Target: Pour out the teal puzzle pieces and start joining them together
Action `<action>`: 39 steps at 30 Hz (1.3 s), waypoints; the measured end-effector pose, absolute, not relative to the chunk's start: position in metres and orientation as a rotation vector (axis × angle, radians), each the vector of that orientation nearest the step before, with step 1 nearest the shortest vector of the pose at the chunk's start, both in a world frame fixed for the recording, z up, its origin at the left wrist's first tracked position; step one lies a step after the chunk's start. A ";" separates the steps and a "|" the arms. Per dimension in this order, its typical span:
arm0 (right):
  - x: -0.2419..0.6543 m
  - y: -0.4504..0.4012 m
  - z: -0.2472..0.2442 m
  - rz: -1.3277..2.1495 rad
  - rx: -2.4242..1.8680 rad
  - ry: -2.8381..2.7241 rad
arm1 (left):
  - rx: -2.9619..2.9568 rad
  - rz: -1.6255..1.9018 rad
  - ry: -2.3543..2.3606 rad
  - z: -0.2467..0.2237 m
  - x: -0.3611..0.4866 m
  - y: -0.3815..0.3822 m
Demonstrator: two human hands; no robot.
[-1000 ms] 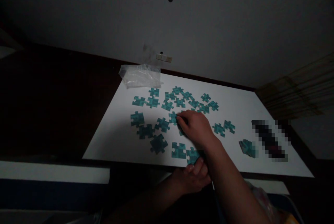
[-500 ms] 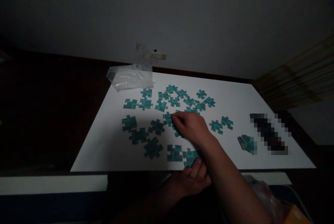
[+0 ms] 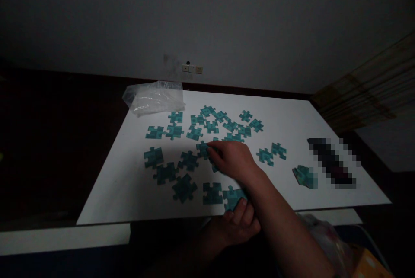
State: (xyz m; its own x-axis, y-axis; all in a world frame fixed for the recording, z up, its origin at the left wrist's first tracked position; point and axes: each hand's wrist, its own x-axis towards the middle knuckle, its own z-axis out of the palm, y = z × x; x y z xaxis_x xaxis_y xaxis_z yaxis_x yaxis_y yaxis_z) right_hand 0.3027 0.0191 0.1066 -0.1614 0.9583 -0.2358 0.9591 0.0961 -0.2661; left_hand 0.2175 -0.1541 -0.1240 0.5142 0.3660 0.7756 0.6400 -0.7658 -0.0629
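Teal puzzle pieces lie spread over a white table [image 3: 123, 183]. My right hand [image 3: 231, 157] reaches over the middle, its thumb and forefinger pinched at the edge of a puzzle piece [image 3: 202, 149]; other pieces are partly hidden beneath it. At the front edge, under my right forearm, my left hand [image 3: 241, 222] has its fingers curled on a puzzle piece [image 3: 231, 198]. Just left of that lies a separate piece [image 3: 212, 193]. Two pieces [image 3: 266, 156] rest to the right of my right hand.
A clear plastic bag [image 3: 155, 98] lies at the back left corner. On the right are a small stack of teal pieces [image 3: 303, 175] and a dark, pixelated object [image 3: 330, 161]. Below the front edge at right sit a plastic bag and an orange item [image 3: 368, 265].
The view has shifted slightly, so the table appears a little further left and tilted. Both hands keep nearly the same place relative to the pieces.
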 end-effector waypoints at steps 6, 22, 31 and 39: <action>0.303 0.019 0.105 -0.556 2.049 2.342 | -2.269 -1.342 -0.819 -0.109 0.219 -0.145; 0.305 0.019 0.105 -0.585 2.054 2.328 | -2.300 -1.256 -0.801 -0.117 0.217 -0.146; 0.305 0.019 0.106 -0.605 2.060 2.334 | -2.262 -1.275 -0.815 -0.123 0.219 -0.145; 0.307 0.019 0.104 -0.598 2.060 2.381 | -2.278 -1.273 -0.826 -0.116 0.217 -0.141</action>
State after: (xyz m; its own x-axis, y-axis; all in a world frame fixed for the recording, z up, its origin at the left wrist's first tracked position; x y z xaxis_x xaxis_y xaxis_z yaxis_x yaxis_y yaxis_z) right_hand 0.3067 0.0189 0.1038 -0.1726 0.9660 -0.1928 0.9425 0.1050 -0.3173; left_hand 0.2166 -0.1406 -0.1165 0.4101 0.2992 0.8616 0.6649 -0.7446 -0.0579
